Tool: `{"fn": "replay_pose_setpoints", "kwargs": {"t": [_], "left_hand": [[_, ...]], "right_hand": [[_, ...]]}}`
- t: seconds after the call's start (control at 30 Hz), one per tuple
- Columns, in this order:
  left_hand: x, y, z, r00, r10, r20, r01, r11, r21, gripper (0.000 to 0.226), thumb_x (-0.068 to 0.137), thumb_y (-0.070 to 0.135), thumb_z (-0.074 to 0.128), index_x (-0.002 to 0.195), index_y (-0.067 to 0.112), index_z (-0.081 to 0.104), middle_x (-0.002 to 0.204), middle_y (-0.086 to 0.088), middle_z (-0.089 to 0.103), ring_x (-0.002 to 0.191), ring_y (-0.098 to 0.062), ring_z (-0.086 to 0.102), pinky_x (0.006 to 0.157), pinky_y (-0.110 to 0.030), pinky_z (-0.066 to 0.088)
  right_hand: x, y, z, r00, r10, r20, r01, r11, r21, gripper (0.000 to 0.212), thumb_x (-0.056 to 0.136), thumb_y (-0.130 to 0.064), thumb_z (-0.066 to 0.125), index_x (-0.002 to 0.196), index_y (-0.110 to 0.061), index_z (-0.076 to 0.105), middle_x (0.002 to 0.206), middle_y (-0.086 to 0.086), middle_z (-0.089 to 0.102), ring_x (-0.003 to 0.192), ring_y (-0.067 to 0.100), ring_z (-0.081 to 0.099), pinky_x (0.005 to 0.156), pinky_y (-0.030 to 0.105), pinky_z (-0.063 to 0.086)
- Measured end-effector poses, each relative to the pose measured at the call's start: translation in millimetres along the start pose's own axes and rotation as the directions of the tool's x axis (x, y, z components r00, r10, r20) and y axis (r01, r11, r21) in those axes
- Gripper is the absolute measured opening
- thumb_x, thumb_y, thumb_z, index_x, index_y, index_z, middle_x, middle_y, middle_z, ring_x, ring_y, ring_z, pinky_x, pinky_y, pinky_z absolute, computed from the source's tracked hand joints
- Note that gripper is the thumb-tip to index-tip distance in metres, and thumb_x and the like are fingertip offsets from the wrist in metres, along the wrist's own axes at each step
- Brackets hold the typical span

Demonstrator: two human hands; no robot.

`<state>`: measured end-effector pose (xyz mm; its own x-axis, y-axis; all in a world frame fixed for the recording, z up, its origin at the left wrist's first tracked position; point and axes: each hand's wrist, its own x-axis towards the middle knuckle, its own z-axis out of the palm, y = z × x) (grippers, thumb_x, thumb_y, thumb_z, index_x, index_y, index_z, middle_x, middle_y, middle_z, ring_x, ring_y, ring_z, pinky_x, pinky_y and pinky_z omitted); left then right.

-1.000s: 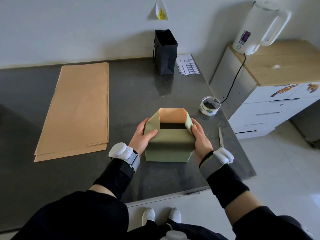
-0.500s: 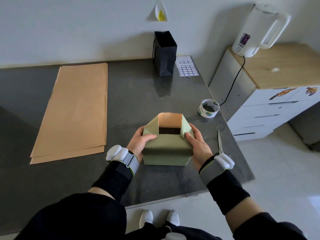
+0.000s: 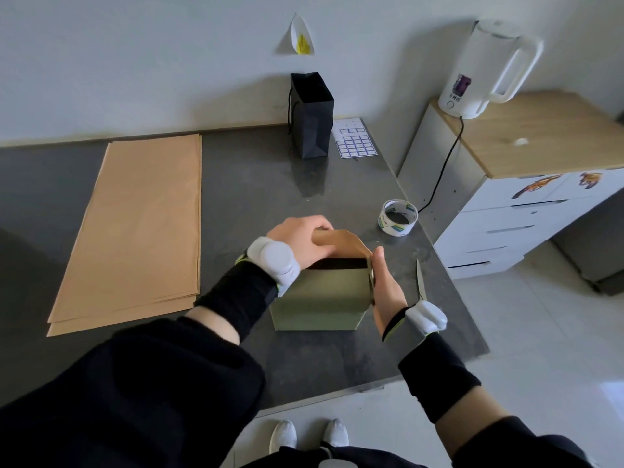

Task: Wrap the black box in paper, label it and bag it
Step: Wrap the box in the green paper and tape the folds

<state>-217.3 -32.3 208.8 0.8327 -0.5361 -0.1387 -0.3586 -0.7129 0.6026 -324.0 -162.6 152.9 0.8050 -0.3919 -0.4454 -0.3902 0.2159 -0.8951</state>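
The black box (image 3: 341,264) stands near the table's front right, wrapped in green paper (image 3: 320,298) with only a dark strip of its top showing. My left hand (image 3: 300,239) reaches over the far side and grips the brown-backed paper flap (image 3: 341,243), bending it toward me. My right hand (image 3: 386,285) lies flat against the box's right side, pressing the folded paper there. A black gift bag (image 3: 311,119) stands upright at the back of the table, with a sheet of labels (image 3: 354,140) beside it.
A stack of brown paper sheets (image 3: 135,224) lies on the left of the dark table (image 3: 256,184). A tape roll (image 3: 397,217) and scissors (image 3: 420,278) lie right of the box. A white drawer unit (image 3: 526,211) with a kettle (image 3: 479,65) stands beyond the table's right edge.
My left hand has left the box's left side and moved over the top to the far flap, pulling it forward. My right hand stays on the right side.
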Motion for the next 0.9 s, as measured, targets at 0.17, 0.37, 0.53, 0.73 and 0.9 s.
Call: {"fn": "replay_pose_setpoints", "kwargs": {"t": [0.17, 0.37, 0.53, 0.73, 0.9], "left_hand": [[15, 13, 5, 1.0, -0.021, -0.012, 0.023, 0.974, 0.227, 0.015, 0.088, 0.038, 0.054, 0.085, 0.027, 0.064, 0.084, 0.004, 0.06, 0.078, -0.024, 0.054, 0.061, -0.024, 0.034], [21, 3, 15, 0.997, -0.07, 0.011, 0.069, 0.997, 0.046, 0.021, 0.09, 0.038, 0.053, 0.086, 0.023, 0.068, 0.094, 0.001, 0.067, 0.087, -0.025, 0.06, 0.069, -0.026, 0.041], [25, -2, 19, 0.995, -0.099, 0.021, 0.1, 0.994, -0.037, 0.021, 0.09, 0.033, 0.057, 0.094, 0.017, 0.07, 0.095, 0.003, 0.066, 0.087, -0.016, 0.056, 0.072, -0.022, 0.038], [24, -16, 4, 0.972, -0.209, -0.104, 0.159, 0.92, -0.359, 0.013, 0.09, 0.033, 0.059, 0.097, 0.024, 0.063, 0.082, 0.011, 0.063, 0.077, -0.005, 0.057, 0.066, -0.017, 0.04], [-8, -53, 9, 0.952, -0.291, -0.094, 0.185, 0.793, -0.58, 0.031, 0.1, 0.037, 0.038, 0.09, 0.024, 0.064, 0.09, 0.003, 0.066, 0.091, -0.018, 0.063, 0.09, -0.034, 0.046]], "right_hand": [[-8, 5, 0, 0.972, -0.221, 0.081, 0.235, 0.93, -0.282, 0.067, 0.086, -0.032, 0.065, 0.144, -0.029, 0.031, 0.142, -0.009, 0.043, 0.129, 0.004, 0.039, 0.11, 0.027, 0.031], [-8, 15, 0, 0.929, -0.364, 0.067, 0.349, 0.801, -0.487, 0.049, 0.098, -0.012, 0.042, 0.144, -0.026, 0.03, 0.15, -0.01, 0.03, 0.137, 0.001, 0.024, 0.093, -0.008, 0.012], [-9, 11, -4, 0.923, -0.367, 0.12, 0.368, 0.743, -0.56, 0.047, 0.098, -0.023, 0.044, 0.142, -0.033, 0.034, 0.152, -0.015, 0.023, 0.139, 0.001, 0.022, 0.09, -0.01, 0.01], [-10, 4, -7, 0.926, -0.328, 0.185, 0.338, 0.505, -0.795, 0.069, 0.087, -0.063, 0.04, 0.147, -0.035, 0.02, 0.157, -0.012, 0.01, 0.143, 0.01, 0.015, 0.113, 0.027, 0.023], [-10, 3, -9, 0.837, -0.467, 0.286, 0.354, 0.063, -0.933, 0.1, 0.074, -0.082, -0.005, 0.146, -0.022, 0.029, 0.156, -0.003, 0.021, 0.141, 0.018, 0.024, 0.116, 0.04, 0.02]]}}
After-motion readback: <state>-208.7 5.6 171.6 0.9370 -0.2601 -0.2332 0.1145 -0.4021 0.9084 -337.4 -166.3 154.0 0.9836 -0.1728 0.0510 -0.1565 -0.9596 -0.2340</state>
